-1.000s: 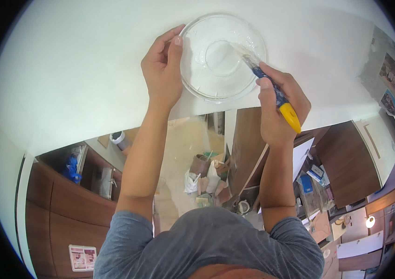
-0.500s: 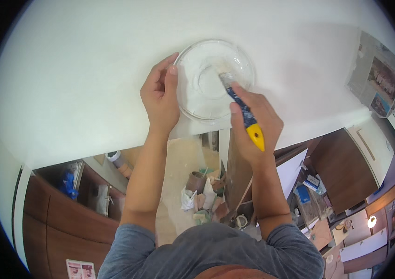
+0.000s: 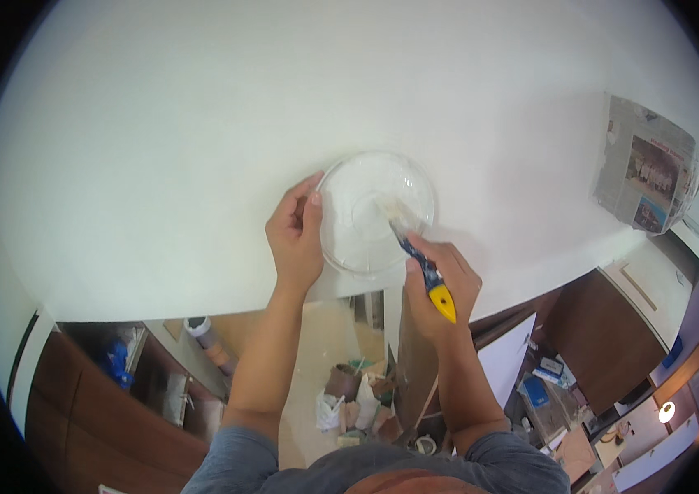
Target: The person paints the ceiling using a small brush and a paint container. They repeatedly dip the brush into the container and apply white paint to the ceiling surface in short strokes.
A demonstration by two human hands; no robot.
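Note:
My left hand [image 3: 296, 235] grips the left rim of a round clear plastic lid [image 3: 334, 239], its thumb over the edge and its fingers behind. White paint smears the lid, with a ring moulded around its middle. A paintbrush [image 3: 422, 265] with a dark blue, paint-spattered handle and a yellow end is held in my right hand [image 3: 448, 284], the yellow end pointing back toward my wrist. The brush's pale bristles [image 3: 390, 207] touch or hover just over the lid, right of its middle; I cannot tell which.
A broad white painted surface [image 3: 160, 165] spreads behind the lid. Newspaper [image 3: 645, 165] covers something at the right. Below are brown cabinets [image 3: 119, 412], an open white door panel [image 3: 507, 354], a dark bucket [image 3: 343, 381] among bags and debris, and a lit lamp [image 3: 667, 412].
The lid, both hands and the white surface sit lower in the picture, as the whole view has shifted. The brush stays over nearly the same part of the lid.

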